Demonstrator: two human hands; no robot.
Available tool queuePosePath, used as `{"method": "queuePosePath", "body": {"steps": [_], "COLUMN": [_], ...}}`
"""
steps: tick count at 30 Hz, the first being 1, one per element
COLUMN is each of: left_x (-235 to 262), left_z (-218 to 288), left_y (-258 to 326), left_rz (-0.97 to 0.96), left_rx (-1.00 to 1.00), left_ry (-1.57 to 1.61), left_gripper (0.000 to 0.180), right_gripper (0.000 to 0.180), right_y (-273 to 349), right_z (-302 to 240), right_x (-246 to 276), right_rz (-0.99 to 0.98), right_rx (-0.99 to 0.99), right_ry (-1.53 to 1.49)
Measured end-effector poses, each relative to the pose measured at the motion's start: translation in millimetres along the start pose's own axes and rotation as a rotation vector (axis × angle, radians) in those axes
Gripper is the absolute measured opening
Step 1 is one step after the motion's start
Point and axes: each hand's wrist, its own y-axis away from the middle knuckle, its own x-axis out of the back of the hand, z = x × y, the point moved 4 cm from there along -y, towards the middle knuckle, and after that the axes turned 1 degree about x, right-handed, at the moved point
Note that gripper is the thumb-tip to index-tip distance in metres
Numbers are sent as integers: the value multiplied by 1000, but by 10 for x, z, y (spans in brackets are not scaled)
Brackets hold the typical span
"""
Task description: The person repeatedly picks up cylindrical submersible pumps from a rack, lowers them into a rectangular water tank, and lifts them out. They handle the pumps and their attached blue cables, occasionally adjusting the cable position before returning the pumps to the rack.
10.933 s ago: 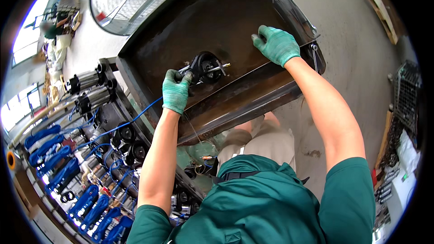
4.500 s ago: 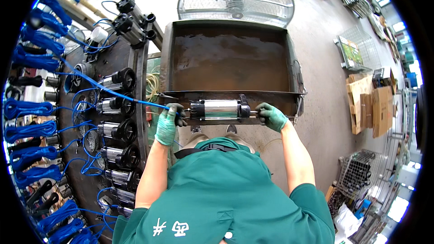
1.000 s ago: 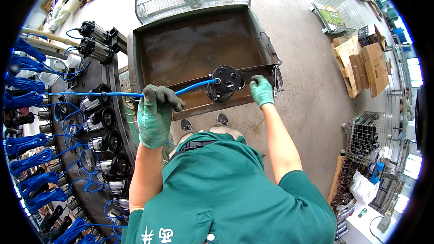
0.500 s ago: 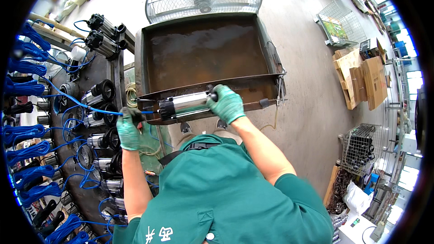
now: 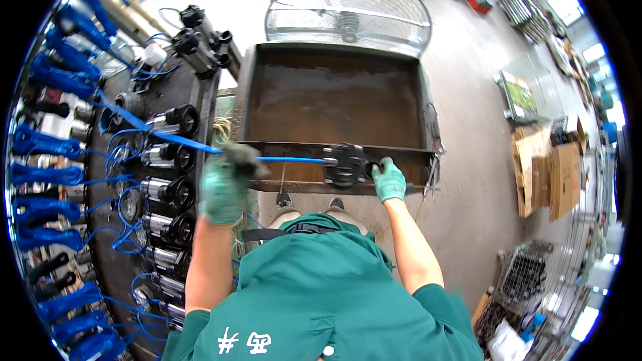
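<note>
A submersible pump (image 5: 346, 165) hangs over the front strip of the water tank, its black ribbed end turned up toward me. My right hand (image 5: 390, 180), in a green glove, is closed on the dark fitting at the pump's right side. A blue cable (image 5: 287, 159) runs from the pump leftward through my left hand (image 5: 226, 190) and on toward the cable bundles. The left glove is blurred, with a dark patch at the fingers, but those fingers are closed round the cable. The steel body of the pump is hidden beneath its black end.
The tank (image 5: 334, 93) holds brownish water, with a large fan (image 5: 348, 7) behind it. On the left bench, pumps (image 5: 170, 156) stand in a row beside bundled blue cables (image 5: 47, 174). Cardboard (image 5: 565, 177) and a wire basket (image 5: 525, 274) stand at right.
The pump has swung from lying sideways to showing its black end upward. My left hand has come up nearer the camera, and the whole view has shifted.
</note>
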Motion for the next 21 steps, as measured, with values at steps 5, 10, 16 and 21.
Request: {"method": "queuePosePath", "body": {"steps": [5, 10, 16, 21], "left_x": [-200, -156, -109, 330], "left_z": [-492, -365, -338, 59], "left_y": [-239, -166, -135, -213], "left_rz": [-18, 12, 60, 188], "left_rx": [78, 75, 72, -111], "left_ry": [112, 32, -30, 10], "left_gripper": [44, 46, 47, 45], "right_gripper": [26, 25, 30, 46], "right_y": [-16, -6, -176, -252], "right_z": [237, 160, 348, 378], "right_x": [-231, -214, -307, -424], "right_rz": [4, 0, -133, -476], "right_rx": [-48, -35, -6, -94], "right_ry": [50, 88, -8, -731]}}
